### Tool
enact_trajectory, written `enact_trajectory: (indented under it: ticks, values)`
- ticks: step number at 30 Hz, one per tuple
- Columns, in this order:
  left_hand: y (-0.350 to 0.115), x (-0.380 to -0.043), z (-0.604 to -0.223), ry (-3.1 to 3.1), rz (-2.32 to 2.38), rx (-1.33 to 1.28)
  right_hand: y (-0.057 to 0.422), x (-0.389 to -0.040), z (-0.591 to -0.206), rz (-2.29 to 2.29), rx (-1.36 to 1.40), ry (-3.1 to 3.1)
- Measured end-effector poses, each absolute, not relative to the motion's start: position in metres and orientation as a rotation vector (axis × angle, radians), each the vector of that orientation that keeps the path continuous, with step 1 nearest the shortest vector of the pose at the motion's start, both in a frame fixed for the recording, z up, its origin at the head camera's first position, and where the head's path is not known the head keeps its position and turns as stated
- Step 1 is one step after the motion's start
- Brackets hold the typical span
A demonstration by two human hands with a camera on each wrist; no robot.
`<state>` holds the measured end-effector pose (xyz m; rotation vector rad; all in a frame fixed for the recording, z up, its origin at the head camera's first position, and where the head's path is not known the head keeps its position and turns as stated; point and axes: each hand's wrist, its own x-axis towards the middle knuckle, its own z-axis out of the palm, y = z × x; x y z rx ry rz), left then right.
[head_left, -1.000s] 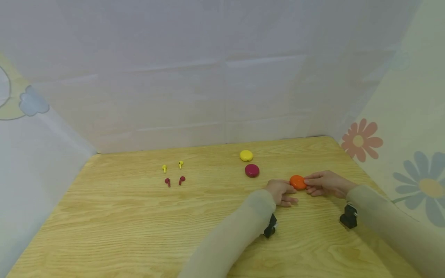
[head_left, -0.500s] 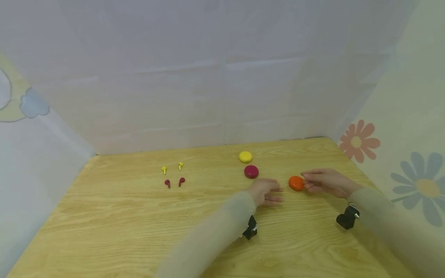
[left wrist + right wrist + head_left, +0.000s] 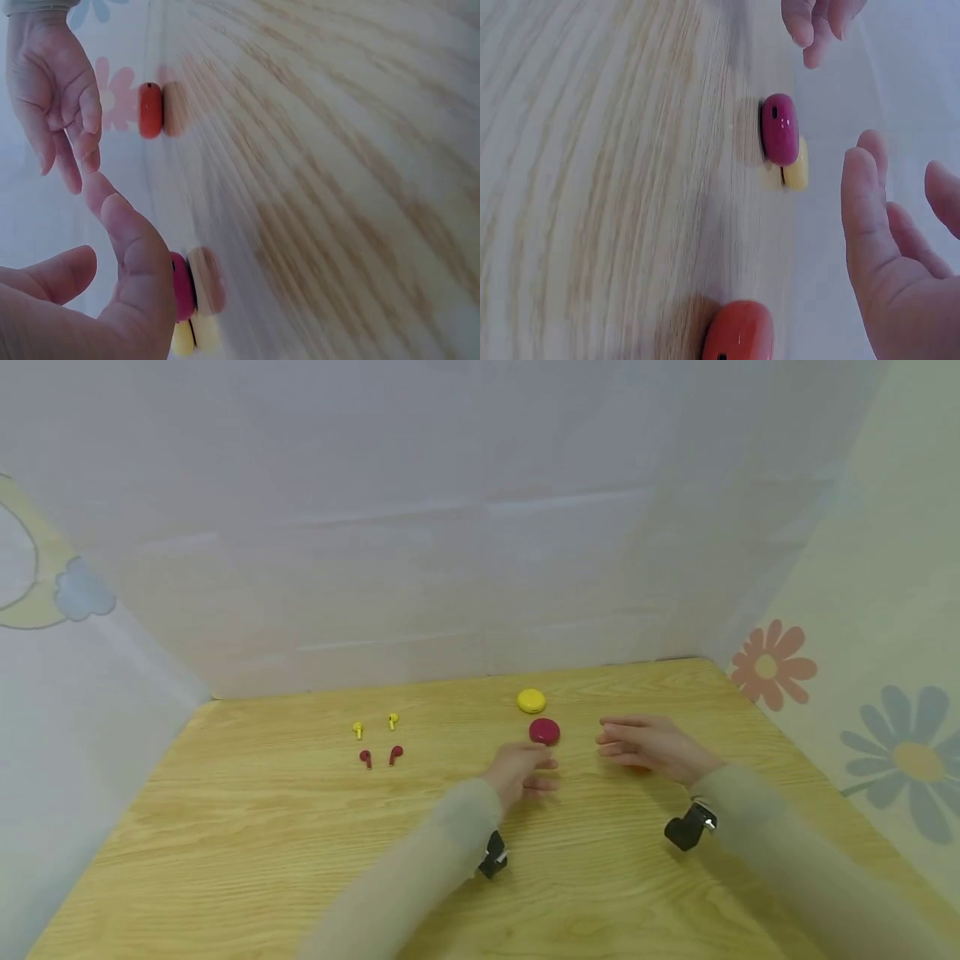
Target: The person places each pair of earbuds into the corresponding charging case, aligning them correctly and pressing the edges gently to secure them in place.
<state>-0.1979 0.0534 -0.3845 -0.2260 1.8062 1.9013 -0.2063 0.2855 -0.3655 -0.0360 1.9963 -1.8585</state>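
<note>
My left hand (image 3: 519, 772) hovers over the table just in front of the dark red round earbud case (image 3: 544, 732), its fingers loosely bent around nothing. My right hand (image 3: 651, 748) is raised with extended fingers, holding nothing. Below it the orange round case (image 3: 740, 330) rests on the table, apart from the fingers; the head view mostly hides it behind that hand. Behind the dark red case sits a yellow round case (image 3: 531, 701). In the left wrist view, the orange case (image 3: 151, 110) stands clear of both hands.
Two yellow earbuds (image 3: 357, 730) lie on the left of the wooden table (image 3: 262, 852). Nearer are two dark red earbuds (image 3: 396, 754). White sheeting (image 3: 375, 568) rises behind the table, with a flower-printed panel (image 3: 892, 635) at the right.
The right hand has let go of the orange case and moved left above it. My left hand has drawn away from that case, leftward toward the dark red one.
</note>
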Motion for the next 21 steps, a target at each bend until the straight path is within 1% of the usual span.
enact_trajectory:
  ticks: [14, 21]
  values:
    - [0.037, -0.203, -0.390, 1.857, 1.937, -0.301, 0.246, -0.207, -0.372, -1.929, 0.036, 2.036]
    - [0.031, -0.204, -0.388, 1.835, 1.949, -0.309, 0.233, -0.207, -0.371, -1.956, 0.135, 2.035]
